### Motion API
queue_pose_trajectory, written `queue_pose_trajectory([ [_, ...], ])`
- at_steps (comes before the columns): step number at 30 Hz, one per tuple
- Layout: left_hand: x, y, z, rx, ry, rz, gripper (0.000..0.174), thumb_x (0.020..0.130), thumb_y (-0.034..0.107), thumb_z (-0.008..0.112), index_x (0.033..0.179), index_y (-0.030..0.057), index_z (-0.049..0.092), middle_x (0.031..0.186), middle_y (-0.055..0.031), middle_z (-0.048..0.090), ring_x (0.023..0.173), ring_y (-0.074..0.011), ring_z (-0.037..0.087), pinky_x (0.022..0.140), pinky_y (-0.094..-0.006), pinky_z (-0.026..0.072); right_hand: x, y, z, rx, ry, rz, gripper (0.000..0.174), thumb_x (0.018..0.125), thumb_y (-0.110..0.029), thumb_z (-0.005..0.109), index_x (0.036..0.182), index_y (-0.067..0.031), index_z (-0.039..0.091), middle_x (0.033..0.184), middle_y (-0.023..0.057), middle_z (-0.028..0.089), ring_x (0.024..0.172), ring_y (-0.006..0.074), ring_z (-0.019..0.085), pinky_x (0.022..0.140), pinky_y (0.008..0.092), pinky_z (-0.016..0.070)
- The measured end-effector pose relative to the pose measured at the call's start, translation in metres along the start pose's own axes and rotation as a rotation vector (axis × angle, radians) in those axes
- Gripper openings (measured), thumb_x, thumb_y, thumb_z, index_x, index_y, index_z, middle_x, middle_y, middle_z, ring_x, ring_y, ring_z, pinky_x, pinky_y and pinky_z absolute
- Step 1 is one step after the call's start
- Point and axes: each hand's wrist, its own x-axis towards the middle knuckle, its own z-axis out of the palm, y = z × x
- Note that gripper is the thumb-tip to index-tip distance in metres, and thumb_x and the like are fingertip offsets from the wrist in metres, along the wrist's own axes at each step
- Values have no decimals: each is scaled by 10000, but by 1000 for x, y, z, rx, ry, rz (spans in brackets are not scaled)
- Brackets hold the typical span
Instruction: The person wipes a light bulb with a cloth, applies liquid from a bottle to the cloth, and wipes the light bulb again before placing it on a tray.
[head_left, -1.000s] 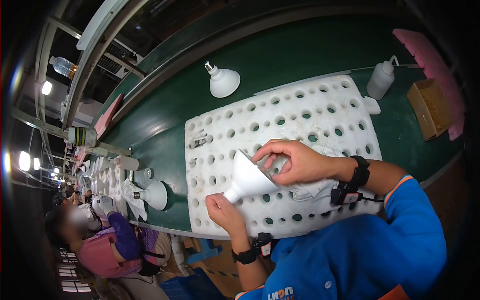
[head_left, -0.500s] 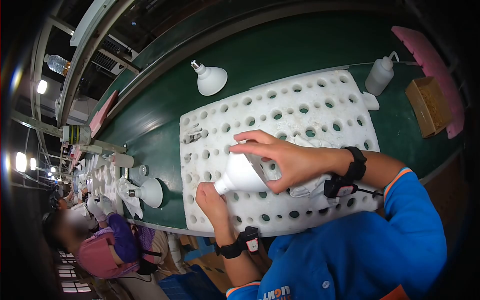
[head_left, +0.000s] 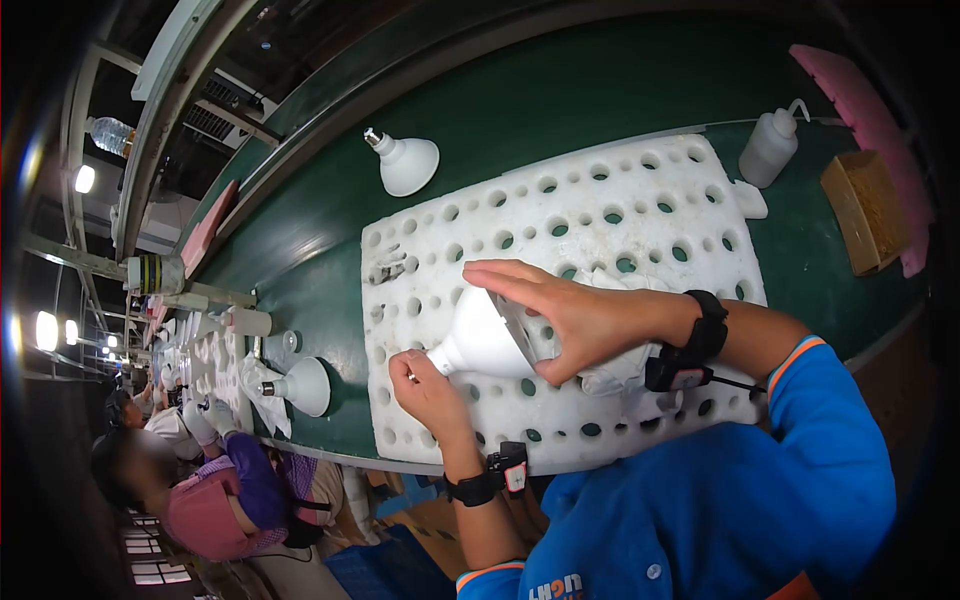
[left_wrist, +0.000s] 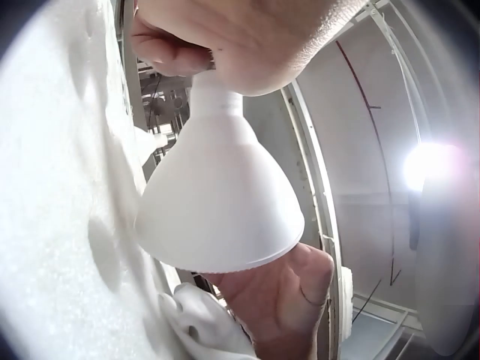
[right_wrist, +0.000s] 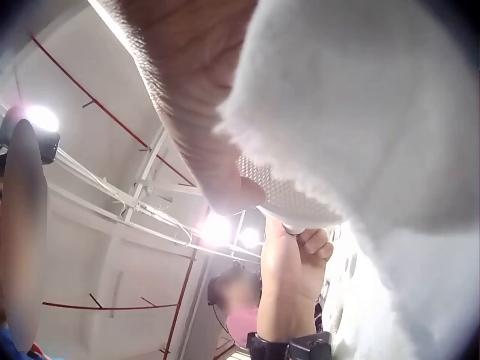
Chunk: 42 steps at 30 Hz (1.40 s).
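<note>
White lamp housing (head_left: 478,345), funnel shape: narrow neck at one end, flaring to a wide round mouth. Matte plain plastic, smooth wall, thin ridged rim visible in the left wrist view (left_wrist: 217,202). It lies roughly on its side, neck toward the person's left and mouth toward the right, held over the near-left part of the foam tray (head_left: 610,190). Cannot tell if it touches the foam.

Left hand (head_left: 430,392) pinches the neck tip between curled fingers (left_wrist: 169,52) and thumb. Right hand (head_left: 575,318) clasps the wide end: fingers lie across the mouth, thumb (left_wrist: 296,292) on the rim's other side. A white cloth (head_left: 622,378) is bunched under its palm, against the housing.

Tray is white foam with rows of round holes, lying on a dark green belt (head_left: 560,105). A second white housing (head_left: 408,162) lies on the belt beyond the tray, and a third (head_left: 305,385) lies to the left. A white squeeze bottle (head_left: 770,150) stands at the tray's far right corner, with a cardboard box (head_left: 862,212) just beside it.
</note>
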Motion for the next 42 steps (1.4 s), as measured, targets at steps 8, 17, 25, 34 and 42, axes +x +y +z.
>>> queue_pose_trajectory([
  [8,8,21,-2,152,-108,53,247,872,154,418,741,-47,476,680,-99,501,649,-163,433,626,-313,393,-4,4,1,-86,79,-56,946,591,-43,667,1417,-27,205,1427,204,188,1327,340,256,1063,365,303],
  [17,0,19,0,127,-101,126,255,871,155,388,745,-47,478,664,-95,491,625,-171,420,600,-326,378,-1,6,-7,159,97,23,676,645,-49,713,1270,-105,460,1268,116,336,1236,261,365,964,389,461],
  [25,6,5,0,87,-67,59,222,830,138,399,661,-2,436,642,-33,418,591,-121,366,538,-286,334,0,8,-3,184,84,-5,805,610,8,677,1350,-134,394,1388,127,247,1287,285,324,993,392,435],
  [34,1,2,5,77,-47,73,203,821,129,403,664,2,428,653,-33,407,595,-126,352,545,-285,328,-2,12,0,219,108,-3,728,586,-56,675,1285,-109,478,1337,152,305,1244,300,353,1000,354,351],
  [42,-9,20,9,147,-32,120,216,828,136,386,686,-24,420,659,-66,410,628,-161,361,605,-315,348,3,38,-7,210,90,-7,686,657,-65,720,1294,-167,487,1382,97,275,1259,265,364,978,405,444],
])
